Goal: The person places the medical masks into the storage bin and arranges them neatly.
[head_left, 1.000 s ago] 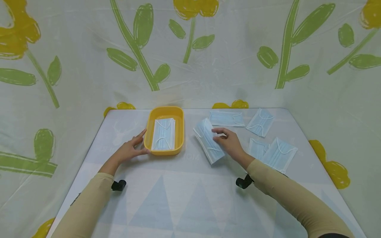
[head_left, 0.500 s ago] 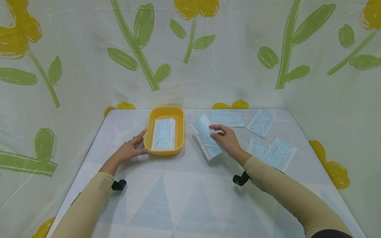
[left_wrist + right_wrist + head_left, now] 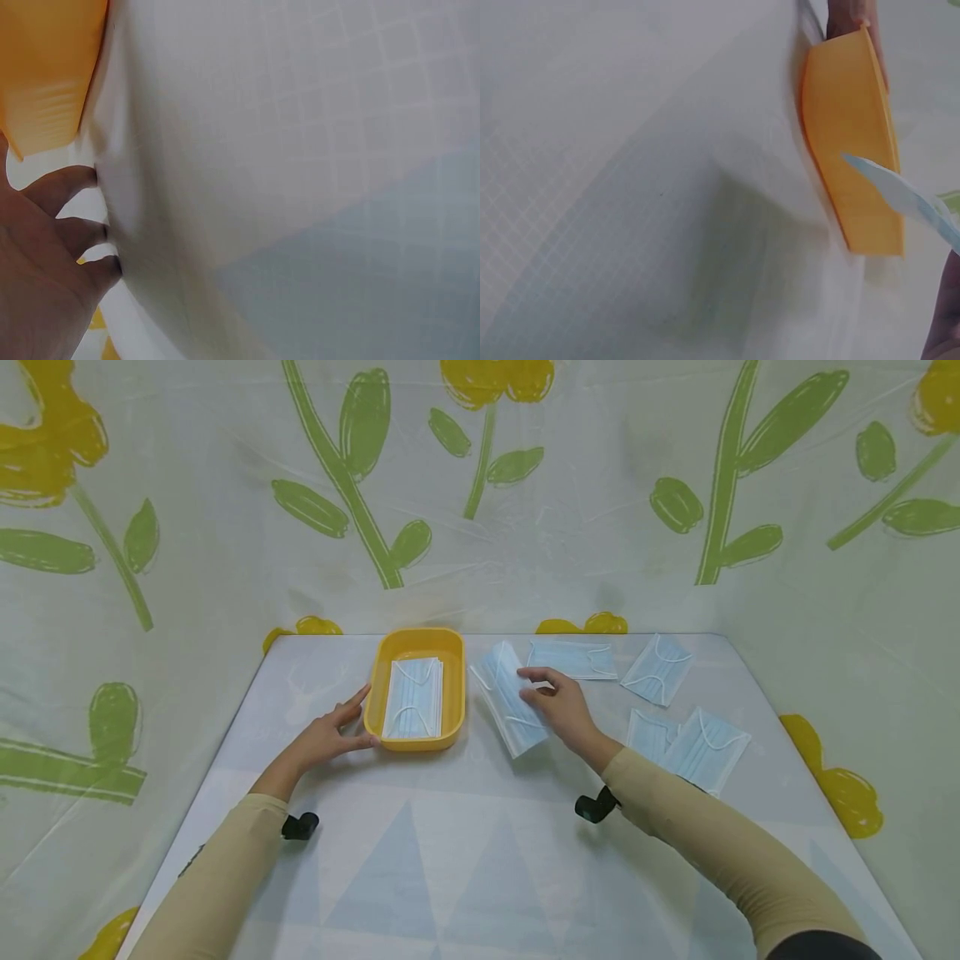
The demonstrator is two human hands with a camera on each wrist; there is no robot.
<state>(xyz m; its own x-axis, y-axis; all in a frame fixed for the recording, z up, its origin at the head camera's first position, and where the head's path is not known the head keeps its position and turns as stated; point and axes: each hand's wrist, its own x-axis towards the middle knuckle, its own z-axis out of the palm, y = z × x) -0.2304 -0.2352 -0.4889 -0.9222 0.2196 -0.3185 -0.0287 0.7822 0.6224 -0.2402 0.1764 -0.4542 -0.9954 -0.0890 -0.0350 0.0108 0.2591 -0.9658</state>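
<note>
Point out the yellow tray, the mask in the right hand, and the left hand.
Yellow tray (image 3: 414,746): head view, front wall.
Held mask (image 3: 506,692): head view, pleated middle.
Left hand (image 3: 326,739): head view, back of the hand.

**Beige on both arms, black at the wrists**

The person wears long, plain beige sleeves, close-fitting and matte. The left sleeve (image 3: 221,877) has a slightly loose cuff (image 3: 267,802) that ends at the wrist, leaving the left hand (image 3: 324,742) uncovered. The right sleeve (image 3: 697,839) leaves the right hand (image 3: 567,710) uncovered too, and its cloth gathers into fine creases near the elbow. Above these creases, a curved black band (image 3: 825,946) shows at the lower picture edge. Small black wrist cameras (image 3: 301,827) with rounded, angular housings jut from the sleeves' inner sides. A thin dark sliver (image 3: 191,862) edges the left sleeve's outer side, too small to identify.
</note>
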